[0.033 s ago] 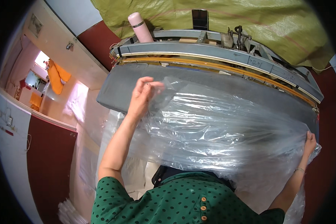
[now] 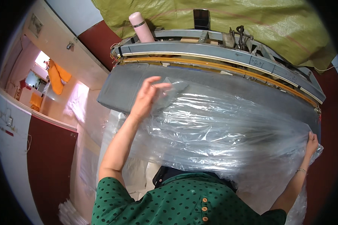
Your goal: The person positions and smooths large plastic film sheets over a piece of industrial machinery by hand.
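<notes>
A wide sheet of clear plastic film (image 2: 214,127) lies wrinkled across a grey padded work surface (image 2: 120,84) and hangs over its near edge. At the film's far left corner is my left hand (image 2: 147,98), raised with its fingers stretched apart and slightly blurred. Whether those fingers touch the film I cannot tell. Over at the right end, my right hand (image 2: 312,143) is closed on the film's gathered edge, pulling it into creases that fan out leftward.
Behind the pad runs a long grey metal frame (image 2: 184,48) with yellow strips. A pink flask (image 2: 141,28) and a dark phone-like slab (image 2: 201,19) stand at it, before a green-yellow sheet (image 2: 274,26). An open door (image 2: 64,33) is at the left.
My left hand has shifted slightly to the right and its fingers have straightened a little. The right hand stays in place on the film.
</notes>
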Available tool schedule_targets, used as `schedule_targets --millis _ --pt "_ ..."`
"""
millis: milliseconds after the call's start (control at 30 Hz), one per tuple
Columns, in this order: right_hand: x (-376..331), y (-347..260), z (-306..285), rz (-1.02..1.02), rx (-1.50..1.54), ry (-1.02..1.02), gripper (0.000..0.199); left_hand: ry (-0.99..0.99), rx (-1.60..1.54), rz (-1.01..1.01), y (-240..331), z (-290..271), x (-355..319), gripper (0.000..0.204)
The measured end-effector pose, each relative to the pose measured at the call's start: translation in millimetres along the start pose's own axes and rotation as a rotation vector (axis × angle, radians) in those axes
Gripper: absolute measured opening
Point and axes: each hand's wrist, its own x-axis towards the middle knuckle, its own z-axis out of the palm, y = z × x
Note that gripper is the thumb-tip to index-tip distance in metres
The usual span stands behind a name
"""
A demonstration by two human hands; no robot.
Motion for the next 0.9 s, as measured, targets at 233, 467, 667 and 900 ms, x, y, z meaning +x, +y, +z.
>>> schedule_targets --millis 233,467,667,900 --pt "-3 -11 -2 -0.009 -0.007 0.042 0.032 0.095 1.671 0.036 -44 -92 21 0.039" --pt "-4 -8 -2 0.024 -0.047 0.005 0.033 0.438 1.469 0.488 -5 -72 20 0.041" --pt "1 3 2 0.016 0.013 0.026 0.034 -0.183 1.532 0.146 -31 -33 -7 0.057" --pt "0 3 -4 0.066 -0.029 -0.015 0.030 -0.004 1.490 0.225 -29 -25 -29 0.049"
